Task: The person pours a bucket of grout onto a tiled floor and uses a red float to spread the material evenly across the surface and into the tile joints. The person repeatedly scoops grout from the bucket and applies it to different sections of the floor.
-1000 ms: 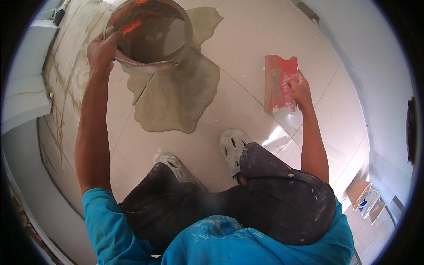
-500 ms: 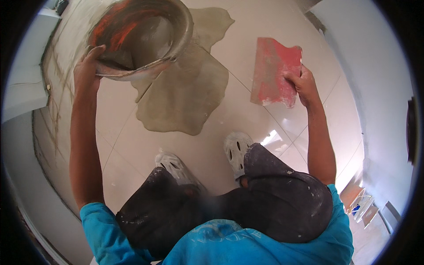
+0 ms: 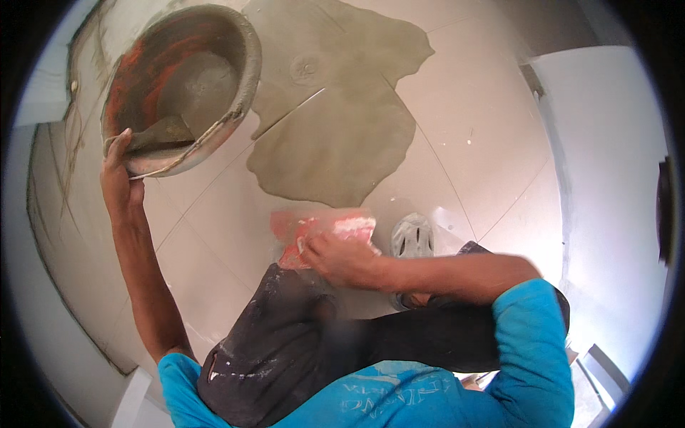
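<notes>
- Floor [image 3: 457, 114]: a grey-brown puddle [image 3: 335, 143] spreads at 12 o'clock.
- Basin [image 3: 252, 60]: at 10 o'clock; the left hand [image 3: 123, 177] grips its rim at 7 o'clock.
- Spreader [image 3: 321, 222]: red, near the puddle's 6 o'clock edge, gripped by the right hand [image 3: 342, 258].

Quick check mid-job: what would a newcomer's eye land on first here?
Probably the broad grey-green puddle spread over the pale tiled floor at upper centre. Next, the big basin with orange-red streaks inside, at upper left, its rim gripped by the left hand. Then the red spreader just below the puddle, in the right hand, near the person's knees.
</notes>
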`<act>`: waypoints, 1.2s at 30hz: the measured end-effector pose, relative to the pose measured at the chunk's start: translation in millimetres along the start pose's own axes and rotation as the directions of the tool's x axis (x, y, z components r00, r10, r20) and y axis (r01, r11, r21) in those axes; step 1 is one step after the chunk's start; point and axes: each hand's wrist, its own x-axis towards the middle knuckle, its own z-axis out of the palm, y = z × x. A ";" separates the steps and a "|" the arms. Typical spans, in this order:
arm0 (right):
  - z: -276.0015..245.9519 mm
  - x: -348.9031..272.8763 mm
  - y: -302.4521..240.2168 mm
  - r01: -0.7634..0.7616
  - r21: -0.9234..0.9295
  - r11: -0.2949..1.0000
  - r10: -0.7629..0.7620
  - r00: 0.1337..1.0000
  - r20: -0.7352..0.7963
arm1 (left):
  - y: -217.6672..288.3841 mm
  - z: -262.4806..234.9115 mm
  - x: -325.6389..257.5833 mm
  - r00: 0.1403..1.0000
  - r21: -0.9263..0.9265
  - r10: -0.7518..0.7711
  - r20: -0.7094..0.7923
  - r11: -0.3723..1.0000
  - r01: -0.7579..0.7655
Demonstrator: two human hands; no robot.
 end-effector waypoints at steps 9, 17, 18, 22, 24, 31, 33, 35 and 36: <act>137.3 91.0 -46.7 -0.172 0.034 0.985 0.175 0.972 -0.157 | -70.8 -82.1 3.8 0.988 -0.186 0.008 -0.157 0.982 -0.038; 130.4 175.8 0.2 -0.507 0.112 0.855 0.508 0.770 -0.386 | -107.3 -89.1 -6.0 0.984 -0.322 -0.064 -0.164 0.947 0.008; 125.8 181.7 7.7 -0.524 0.125 0.843 0.530 0.766 -0.365 | -108.4 -91.7 -5.3 0.984 -0.325 -0.068 -0.164 0.946 0.011; 98.5 194.4 47.1 -0.591 0.089 0.802 0.567 0.706 -0.424 | -113.6 -93.5 -3.3 0.975 -0.380 -0.140 -0.173 0.923 0.065; 84.4 193.1 73.8 -0.601 0.056 0.797 0.548 0.681 -0.486 | -117.0 -94.2 1.5 0.983 -0.374 -0.122 -0.134 0.925 0.064; 7.9 100.9 99.6 -0.309 -0.065 0.949 0.258 0.877 -0.406 | -109.4 -97.9 8.0 0.995 -0.341 -0.053 -0.086 0.940 0.021; -2.3 39.8 68.8 -0.171 -0.175 0.970 0.118 0.953 -0.279 | -106.0 -103.4 6.4 0.980 -0.324 -0.102 -0.172 0.945 0.042; 6.7 -28.7 38.8 -0.171 -0.256 0.952 0.149 0.984 -0.103 | -109.1 -94.3 7.8 0.971 -0.313 -0.140 -0.194 0.947 0.074; 14.5 -58.0 27.1 -0.164 -0.223 0.961 0.159 0.986 -0.041 | -109.6 -90.6 8.5 0.971 -0.307 -0.146 -0.190 0.948 0.082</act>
